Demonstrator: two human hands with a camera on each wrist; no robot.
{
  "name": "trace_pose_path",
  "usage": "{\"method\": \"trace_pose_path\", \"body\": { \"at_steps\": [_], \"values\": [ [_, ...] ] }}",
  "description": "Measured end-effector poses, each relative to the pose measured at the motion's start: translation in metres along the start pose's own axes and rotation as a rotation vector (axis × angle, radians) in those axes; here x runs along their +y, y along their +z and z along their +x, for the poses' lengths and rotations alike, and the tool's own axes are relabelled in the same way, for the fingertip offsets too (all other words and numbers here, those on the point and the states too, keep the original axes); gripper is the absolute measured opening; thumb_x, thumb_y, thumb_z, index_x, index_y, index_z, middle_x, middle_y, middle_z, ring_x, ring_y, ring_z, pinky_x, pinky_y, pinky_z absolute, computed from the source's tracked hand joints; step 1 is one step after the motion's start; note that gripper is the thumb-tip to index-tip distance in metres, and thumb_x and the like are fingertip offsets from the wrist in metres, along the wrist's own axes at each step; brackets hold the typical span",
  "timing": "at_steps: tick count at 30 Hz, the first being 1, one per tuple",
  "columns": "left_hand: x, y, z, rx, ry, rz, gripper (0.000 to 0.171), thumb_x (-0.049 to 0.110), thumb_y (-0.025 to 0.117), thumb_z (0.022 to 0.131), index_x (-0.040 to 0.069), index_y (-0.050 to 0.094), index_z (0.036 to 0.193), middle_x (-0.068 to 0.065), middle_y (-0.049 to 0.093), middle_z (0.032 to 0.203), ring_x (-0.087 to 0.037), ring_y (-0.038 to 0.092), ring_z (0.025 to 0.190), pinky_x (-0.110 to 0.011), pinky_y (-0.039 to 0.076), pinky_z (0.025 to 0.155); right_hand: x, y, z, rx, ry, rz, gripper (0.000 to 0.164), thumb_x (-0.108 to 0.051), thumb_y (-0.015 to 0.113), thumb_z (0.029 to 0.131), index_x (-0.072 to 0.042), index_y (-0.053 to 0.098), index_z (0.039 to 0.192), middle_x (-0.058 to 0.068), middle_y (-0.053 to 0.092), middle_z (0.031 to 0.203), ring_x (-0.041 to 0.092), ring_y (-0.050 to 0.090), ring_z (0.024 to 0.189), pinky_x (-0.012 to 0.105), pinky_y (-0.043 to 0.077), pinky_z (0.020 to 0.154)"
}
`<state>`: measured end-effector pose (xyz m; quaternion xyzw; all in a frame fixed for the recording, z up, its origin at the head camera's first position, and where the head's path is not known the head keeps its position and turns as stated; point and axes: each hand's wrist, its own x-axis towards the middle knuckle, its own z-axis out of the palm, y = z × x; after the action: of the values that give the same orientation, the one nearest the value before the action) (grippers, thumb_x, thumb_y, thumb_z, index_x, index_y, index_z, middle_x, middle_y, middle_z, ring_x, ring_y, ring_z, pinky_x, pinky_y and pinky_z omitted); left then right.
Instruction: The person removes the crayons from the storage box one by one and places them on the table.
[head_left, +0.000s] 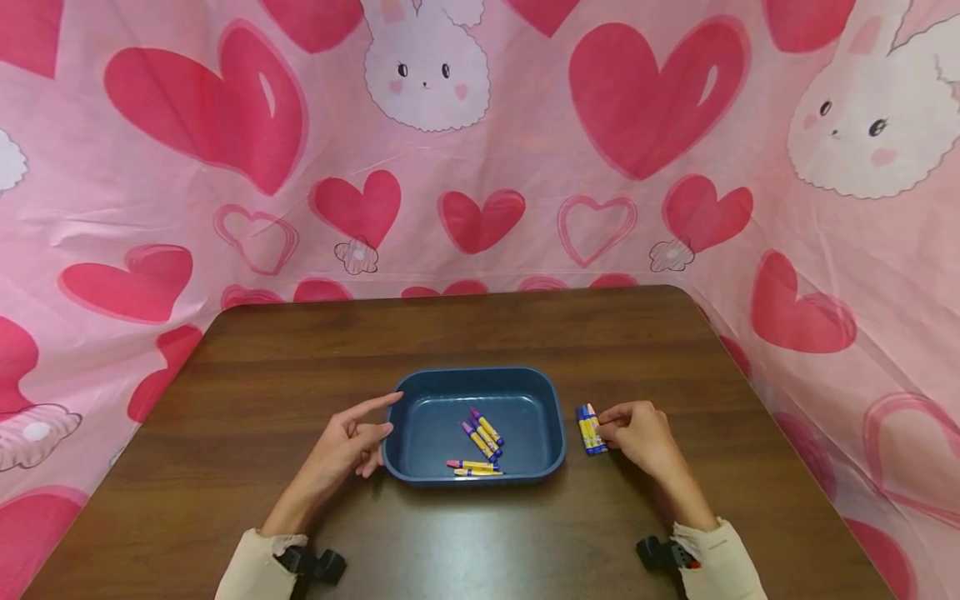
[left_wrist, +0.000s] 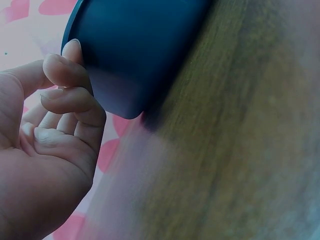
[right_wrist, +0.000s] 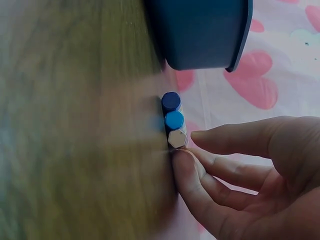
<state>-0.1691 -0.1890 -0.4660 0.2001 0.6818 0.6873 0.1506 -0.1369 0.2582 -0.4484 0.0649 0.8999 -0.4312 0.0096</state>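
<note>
A blue rectangular tray [head_left: 474, 482] sits on the table with several yellow-wrapped crayons [head_left: 483, 433] lying inside. At its left end my left hand [head_left: 347, 446] touches the rim, index finger stretched forward and thumb beside it. In the left wrist view the fingers [left_wrist: 70, 102] lie against the tray's outer wall [left_wrist: 120, 65]. Right of the tray, three crayons [head_left: 591, 430] lie side by side, with dark blue, light blue and peach ends in the right wrist view. My right hand [head_left: 639, 433] has its fingertips right at the peach crayon [right_wrist: 177, 139], the outermost one.
The brown wooden table [head_left: 465, 542] reaches back to a pink cloth [head_left: 480, 158] printed with hearts and rabbits, which also hangs along both sides. A black wrist camera [head_left: 311, 564] is strapped to the left wrist, and another camera [head_left: 663, 553] to the right.
</note>
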Motion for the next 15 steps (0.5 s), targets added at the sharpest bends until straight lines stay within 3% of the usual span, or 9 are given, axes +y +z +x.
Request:
{"method": "trace_pose_path", "body": {
  "at_steps": [15],
  "values": [
    [0.0008,0.0002,-0.0003,0.005,-0.003,0.010,0.049,0.007,0.055,0.102,0.000,0.042,0.148,-0.013,0.053,0.057,-0.020,0.046,0.043,-0.027,0.043,0.041,-0.0079,0.0091,-0.0047,-0.018,-0.029,-0.004,0.011,-0.005,0.075,0.082,0.001,0.076,0.091,0.008,0.074,0.077,0.016,0.071,0.063,0.027,0.055,0.058]
  ]
}}
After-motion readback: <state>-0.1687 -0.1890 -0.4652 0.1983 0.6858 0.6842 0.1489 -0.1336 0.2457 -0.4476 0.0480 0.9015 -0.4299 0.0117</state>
